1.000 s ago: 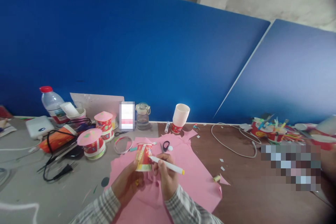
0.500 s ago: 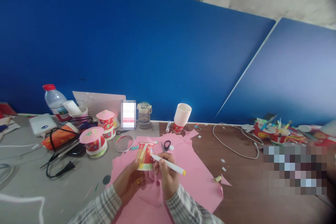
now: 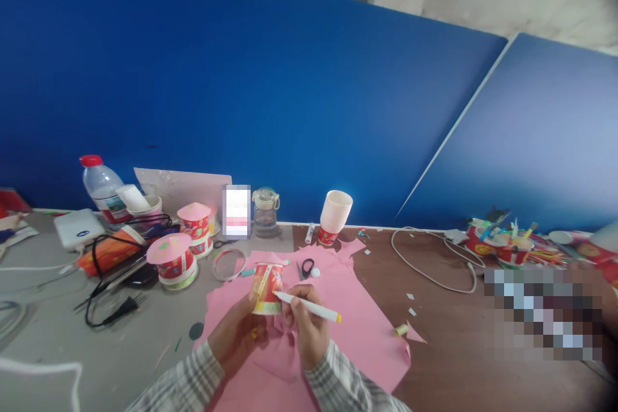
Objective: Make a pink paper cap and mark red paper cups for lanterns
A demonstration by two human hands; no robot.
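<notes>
My left hand [image 3: 236, 335] is wrapped round a small red printed paper cup [image 3: 267, 287], held upright above a sheet of pink paper [image 3: 357, 328]. My right hand [image 3: 305, 328] grips a white marker [image 3: 309, 307] with a yellow end. The marker's tip touches the cup's right side. Both of my sleeves are grey plaid.
Black scissors [image 3: 304, 268], a tape ring [image 3: 228, 264] and a stack of paper cups [image 3: 334, 215] lie behind the pink paper. Decorated cups with pink lids [image 3: 172, 260], a water bottle [image 3: 101, 185], black cables [image 3: 103, 309] sit left. A white cable [image 3: 425, 264] and more cups [image 3: 502, 246] are right.
The marker tip has shifted slightly lower on the cup's side. The hands and cup stay in nearly the same place.
</notes>
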